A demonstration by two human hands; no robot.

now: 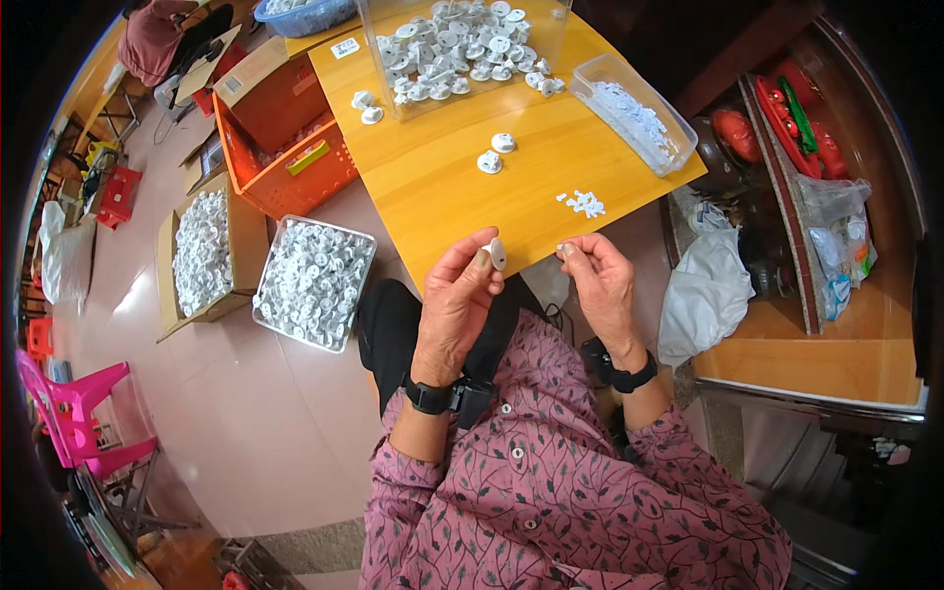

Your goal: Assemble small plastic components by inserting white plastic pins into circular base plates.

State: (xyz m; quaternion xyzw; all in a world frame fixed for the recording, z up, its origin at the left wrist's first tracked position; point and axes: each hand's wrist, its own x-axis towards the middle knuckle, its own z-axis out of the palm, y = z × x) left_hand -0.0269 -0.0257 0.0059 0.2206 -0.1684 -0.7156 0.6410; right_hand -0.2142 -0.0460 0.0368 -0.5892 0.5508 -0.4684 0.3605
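My left hand point(462, 285) is closed on a round white plastic part point(497, 255), held between thumb and fingers at the table's near edge. To its right, my right hand point(598, 277) pinches a tiny white piece point(562, 249), mostly hidden by the fingertips. The two hands are apart. On the yellow wooden table point(423, 211) in front of them, a small pile of tiny white pieces point(588, 205) lies on the right. Two round white parts point(496, 152) stand farther back, near the table's middle.
A clear bin point(472, 49) of round white parts stands at the table's back. Right of it is a clear tray point(634, 113) of tiny white pieces. On the floor at left are a filled square tub point(313, 282), a cardboard box point(246, 258) and an orange crate point(300, 177). Shelves point(796, 226) flank the right.
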